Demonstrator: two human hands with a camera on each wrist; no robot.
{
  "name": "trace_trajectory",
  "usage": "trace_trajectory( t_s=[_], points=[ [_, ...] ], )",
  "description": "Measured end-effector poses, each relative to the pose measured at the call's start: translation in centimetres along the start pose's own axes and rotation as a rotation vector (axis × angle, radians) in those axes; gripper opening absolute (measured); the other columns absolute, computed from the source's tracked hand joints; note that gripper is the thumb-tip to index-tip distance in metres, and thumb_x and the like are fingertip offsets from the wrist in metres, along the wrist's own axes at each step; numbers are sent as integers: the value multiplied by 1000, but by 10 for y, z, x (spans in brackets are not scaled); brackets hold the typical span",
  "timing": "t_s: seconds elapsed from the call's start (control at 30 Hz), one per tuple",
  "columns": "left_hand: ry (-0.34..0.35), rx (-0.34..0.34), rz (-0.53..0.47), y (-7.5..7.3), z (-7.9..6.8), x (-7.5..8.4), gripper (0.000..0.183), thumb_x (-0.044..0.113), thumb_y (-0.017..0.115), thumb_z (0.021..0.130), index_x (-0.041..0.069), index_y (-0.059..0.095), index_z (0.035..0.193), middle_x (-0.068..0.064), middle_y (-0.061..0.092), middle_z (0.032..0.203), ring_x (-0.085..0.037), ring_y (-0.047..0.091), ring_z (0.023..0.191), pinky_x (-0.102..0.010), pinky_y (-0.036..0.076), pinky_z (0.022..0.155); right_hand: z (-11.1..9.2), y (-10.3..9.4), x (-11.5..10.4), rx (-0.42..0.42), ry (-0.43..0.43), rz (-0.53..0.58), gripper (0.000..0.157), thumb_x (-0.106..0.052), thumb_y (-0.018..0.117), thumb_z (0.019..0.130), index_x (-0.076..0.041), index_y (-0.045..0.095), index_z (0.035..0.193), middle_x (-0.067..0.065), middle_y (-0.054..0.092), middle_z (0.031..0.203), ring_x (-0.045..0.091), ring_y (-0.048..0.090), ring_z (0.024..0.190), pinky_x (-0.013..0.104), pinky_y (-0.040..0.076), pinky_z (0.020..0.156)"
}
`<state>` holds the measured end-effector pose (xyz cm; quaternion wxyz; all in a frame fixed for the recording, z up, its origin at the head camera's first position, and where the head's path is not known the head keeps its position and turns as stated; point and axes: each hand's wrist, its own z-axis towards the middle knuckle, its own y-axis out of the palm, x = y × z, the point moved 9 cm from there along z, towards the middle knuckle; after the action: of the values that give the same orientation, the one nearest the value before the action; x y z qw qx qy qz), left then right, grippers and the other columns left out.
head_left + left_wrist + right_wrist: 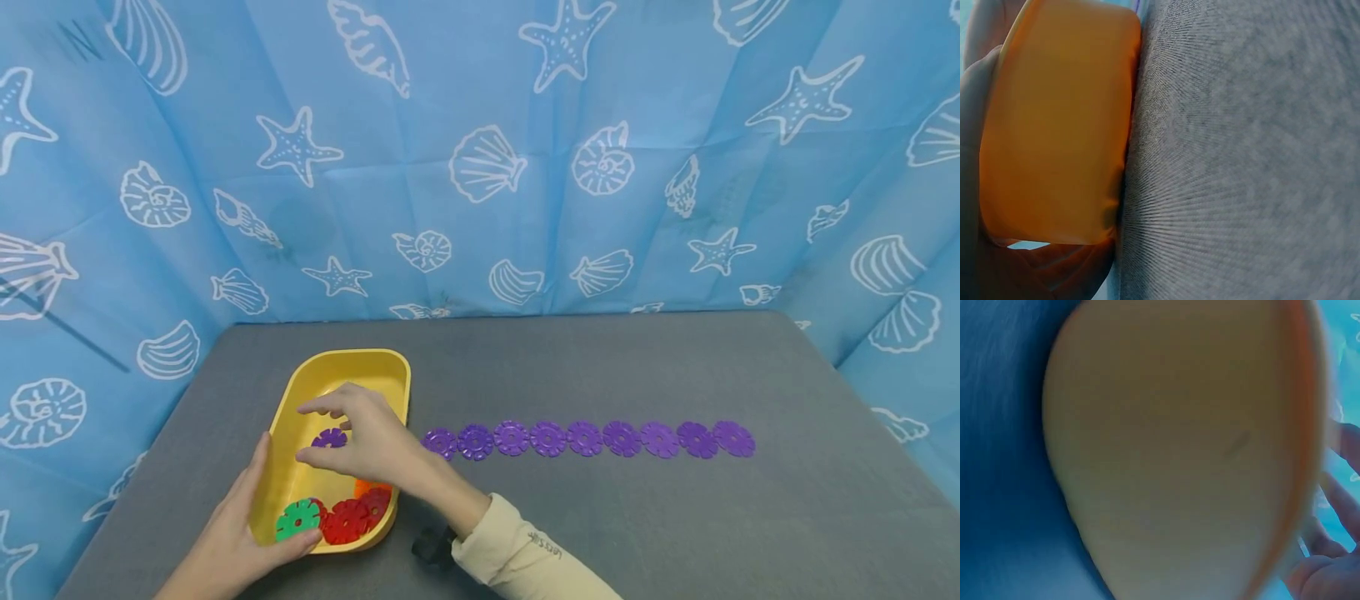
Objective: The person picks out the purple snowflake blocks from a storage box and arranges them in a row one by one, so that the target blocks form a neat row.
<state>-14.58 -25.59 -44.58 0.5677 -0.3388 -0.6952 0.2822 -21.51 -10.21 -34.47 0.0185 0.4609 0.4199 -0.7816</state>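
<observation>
A yellow plastic bin stands at the left of the table, holding notched interlocking discs. My left hand grips its near left corner, thumb at the front rim and fingers along the outer side wall; the left wrist view shows that wall up close. Over the bin is my right hand, thumb and fingers spread apart with nothing held. A purple disc appears between thumb and fingertips in the head view, lying inside the bin. At the near end lie a green disc, red discs and an orange disc.
Right of the bin, a row of several purple discs runs across the grey table, edges close together or overlapping. A blue curtain with white shells and starfish hangs behind and at both sides.
</observation>
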Motion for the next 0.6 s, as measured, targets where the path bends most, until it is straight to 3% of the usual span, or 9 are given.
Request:
trace_trajectory(
  t_s=[0.23, 0.47, 0.6],
  points=[
    [-35, -17, 10, 1, 1, -1, 131, 55, 78, 83, 16, -19, 163, -33, 23, 159, -50, 44, 131, -67, 53, 95, 10, 27, 16, 7, 86, -16, 46, -27, 82, 88, -13, 71, 130, 4, 72, 122, 12, 65, 109, 13, 50, 87],
    [-54, -31, 10, 1, 2, -3, 133, 55, 79, 82, 16, -19, 163, -32, 24, 158, -47, 46, 128, -63, 55, 95, 17, 45, 39, -20, 279, -189, 52, -35, 86, 82, -21, 72, 130, -4, 69, 121, 5, 56, 105, 17, 45, 89],
    [-67, -37, 4, 1, 2, -4, 133, 55, 79, 81, 17, -19, 162, -32, 23, 158, -46, 46, 127, -60, 56, 95, 21, 51, 46, -4, 332, -301, 51, -35, 90, 77, -20, 75, 124, -6, 69, 113, 4, 52, 100, 18, 38, 84]
  ],
)
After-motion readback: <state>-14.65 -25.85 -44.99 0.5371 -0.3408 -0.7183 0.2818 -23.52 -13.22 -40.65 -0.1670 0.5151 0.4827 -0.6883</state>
